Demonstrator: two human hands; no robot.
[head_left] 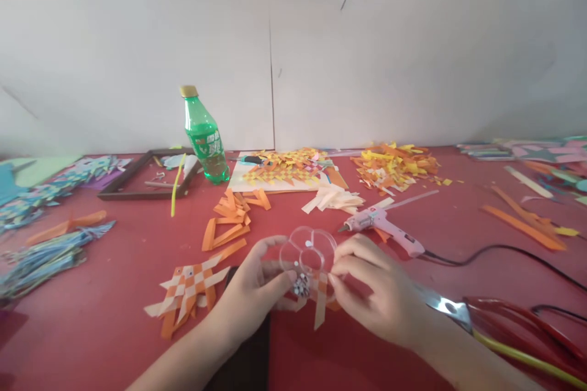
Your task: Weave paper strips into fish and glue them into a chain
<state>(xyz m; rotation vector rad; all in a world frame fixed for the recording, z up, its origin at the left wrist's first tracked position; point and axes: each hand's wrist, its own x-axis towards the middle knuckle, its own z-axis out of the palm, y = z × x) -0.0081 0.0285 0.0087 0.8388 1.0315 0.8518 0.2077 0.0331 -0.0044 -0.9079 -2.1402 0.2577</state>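
My left hand (263, 281) grips a clear, flower-shaped plastic compartment box (312, 261) from its left side. Small black-and-white pieces (301, 285), perhaps craft eyes, are heaped in one compartment near my left thumb. The fingers of my right hand (367, 287) pinch the box's right edge; whether they also hold something small is hidden. Orange and cream paper strips (321, 302) show just below the box, partly covered by it. To the left of my left hand lies a woven orange-and-cream paper fish (189, 287) on the red table (151, 250).
A pink glue gun (389, 229) with a black cord lies beyond my right hand. Red-handled scissors (458, 311) are beside my right forearm. A green bottle (205, 137), a dark frame (142, 195), orange strips (229, 220) and a yellow-orange paper pile (394, 165) stand farther back.
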